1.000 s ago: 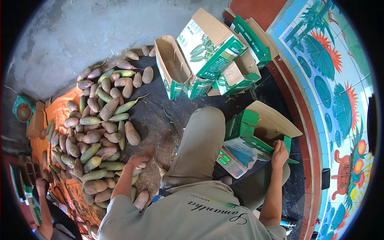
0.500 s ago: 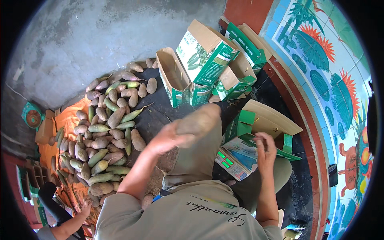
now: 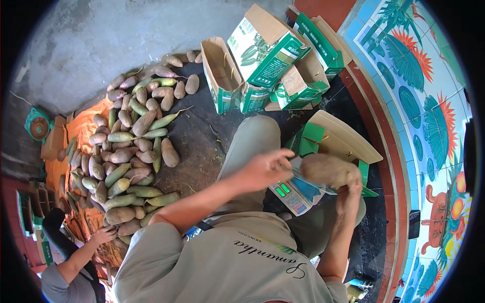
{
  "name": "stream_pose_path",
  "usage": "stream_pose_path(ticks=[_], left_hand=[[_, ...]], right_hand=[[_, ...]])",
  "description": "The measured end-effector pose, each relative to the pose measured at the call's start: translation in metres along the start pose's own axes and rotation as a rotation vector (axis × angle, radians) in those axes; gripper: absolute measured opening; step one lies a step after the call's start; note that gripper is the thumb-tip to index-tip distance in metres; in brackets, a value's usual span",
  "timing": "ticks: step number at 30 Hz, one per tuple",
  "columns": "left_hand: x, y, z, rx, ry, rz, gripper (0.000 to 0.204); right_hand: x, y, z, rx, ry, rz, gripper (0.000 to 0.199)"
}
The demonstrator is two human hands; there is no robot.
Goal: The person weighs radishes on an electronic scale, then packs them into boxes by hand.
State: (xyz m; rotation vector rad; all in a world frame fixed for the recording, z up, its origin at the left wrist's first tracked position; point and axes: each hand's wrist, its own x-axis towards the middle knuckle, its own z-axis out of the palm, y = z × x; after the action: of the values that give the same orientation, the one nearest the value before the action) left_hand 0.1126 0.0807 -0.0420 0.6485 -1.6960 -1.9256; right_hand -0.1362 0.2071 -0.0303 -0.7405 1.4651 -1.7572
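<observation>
Right hand: it was raised over the lap, the fingers wrapped around the lower side of a large brown tuber, which was gripped from below.
Large brown tuber: it was held above the open green-and-white carton, just over the carton's printed flap, its long axis lying roughly across the view.
Left hand: it was stretched out just to the left of the tuber, the fingers spread and loosely open; nothing was held in it, and whether the fingertips touched the tuber could not be told.
Open carton: it was set against the person's right knee, the lid flaps folded outward.
Pile of tubers: brown and greenish ones were heaped on the dark floor, well apart from both hands, to the person's left.
Stack of cartons: several green-and-white boxes were seen beyond the knees, some open at the top.
Another person's hand: it was placed at the lower edge of the pile.
</observation>
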Motion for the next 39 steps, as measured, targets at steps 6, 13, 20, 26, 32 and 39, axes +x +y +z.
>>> stream_pose_path(ticks=[6, 13, 20, 26, 32, 39], left_hand=[[-0.022, -0.011, -0.1, -0.028, 0.666, 0.072, 0.027], [-0.105, -0.135, -0.203, 0.084, 1.061, -0.264, 0.027], [-0.198, -0.305, -0.236, 0.662, 0.989, -0.725, 0.024], [-0.253, -0.376, -0.223, 1.458, -0.183, -0.91, 0.029], [-0.268, -0.403, -0.216, 0.884, 0.385, -1.203, 0.025], [-0.238, -0.387, -0.227, 0.854, 0.399, -0.758, 0.026]], right_hand=[[0.033, -0.017, -0.042, -0.674, 0.463, -0.427, 0.043], [0.062, 0.021, -0.083, -1.298, 0.354, -0.497, 0.02], [0.062, 0.033, -0.066, -1.236, 0.32, -0.444, 0.018], [0.053, 0.034, -0.062, -1.276, 0.278, -0.447, 0.024], [0.056, 0.025, -0.052, -1.292, 0.246, -0.499, 0.022], [0.047, 0.018, -0.073, -1.314, 0.38, -0.491, 0.024]])
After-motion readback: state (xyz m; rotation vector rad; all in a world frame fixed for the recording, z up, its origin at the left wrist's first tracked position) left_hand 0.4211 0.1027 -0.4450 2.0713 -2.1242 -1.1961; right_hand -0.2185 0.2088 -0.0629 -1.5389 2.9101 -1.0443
